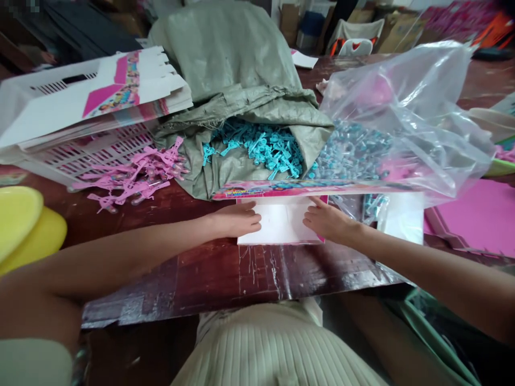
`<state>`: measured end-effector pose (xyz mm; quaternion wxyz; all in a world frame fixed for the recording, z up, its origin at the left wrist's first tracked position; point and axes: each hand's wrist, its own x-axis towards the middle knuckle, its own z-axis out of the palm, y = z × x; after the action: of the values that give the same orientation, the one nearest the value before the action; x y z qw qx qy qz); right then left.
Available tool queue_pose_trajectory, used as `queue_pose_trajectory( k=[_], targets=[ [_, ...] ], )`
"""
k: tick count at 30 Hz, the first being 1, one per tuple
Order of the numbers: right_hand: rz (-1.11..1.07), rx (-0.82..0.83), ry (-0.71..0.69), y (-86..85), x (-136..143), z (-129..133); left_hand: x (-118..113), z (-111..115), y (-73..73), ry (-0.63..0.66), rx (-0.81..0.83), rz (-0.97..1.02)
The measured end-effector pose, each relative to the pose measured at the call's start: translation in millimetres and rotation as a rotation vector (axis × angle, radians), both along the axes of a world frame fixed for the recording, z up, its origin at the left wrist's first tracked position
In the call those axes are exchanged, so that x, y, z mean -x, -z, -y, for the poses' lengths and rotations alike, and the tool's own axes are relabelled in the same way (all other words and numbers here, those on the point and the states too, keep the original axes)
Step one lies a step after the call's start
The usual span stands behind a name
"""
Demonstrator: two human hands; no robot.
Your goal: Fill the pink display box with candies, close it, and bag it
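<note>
A partly folded cardboard box [281,222] lies in front of me on the table, white inside with pink showing along its sides. Its wide printed panel [306,187] stands up at the back, seen nearly edge-on. My left hand [239,219] grips the box's left side, fingers curled over onto the white inside. On the right side, my right hand [325,219] holds the box with bent fingers, one finger reaching toward the back corner. Both thumbs are hard to make out.
Behind the box, a grey-green sack [225,53] spills turquoise plastic pieces [265,147]. Pink plastic pieces [137,174] lie left, beside a white basket [60,161] topped with flat printed cardboard [104,91]. At right are a clear plastic bag [422,107] and pink tray [478,214]; yellow bowls [24,225] stand far left.
</note>
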<state>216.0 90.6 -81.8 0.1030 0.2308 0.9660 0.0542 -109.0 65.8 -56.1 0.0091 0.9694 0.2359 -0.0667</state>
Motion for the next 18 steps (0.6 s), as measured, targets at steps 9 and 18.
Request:
queue_pose_trajectory(
  k=[9, 18],
  targets=[
    [-1.068, 0.072, 0.507, -33.5, -63.7, 11.8, 58.8, 31.5, -1.5, -0.856, 0.034, 0.953],
    [-1.468, 0.246, 1.178, -23.4, 39.9, -60.7, -44.6, -55.5, 31.1, -1.226, 0.172, 1.510]
  ],
)
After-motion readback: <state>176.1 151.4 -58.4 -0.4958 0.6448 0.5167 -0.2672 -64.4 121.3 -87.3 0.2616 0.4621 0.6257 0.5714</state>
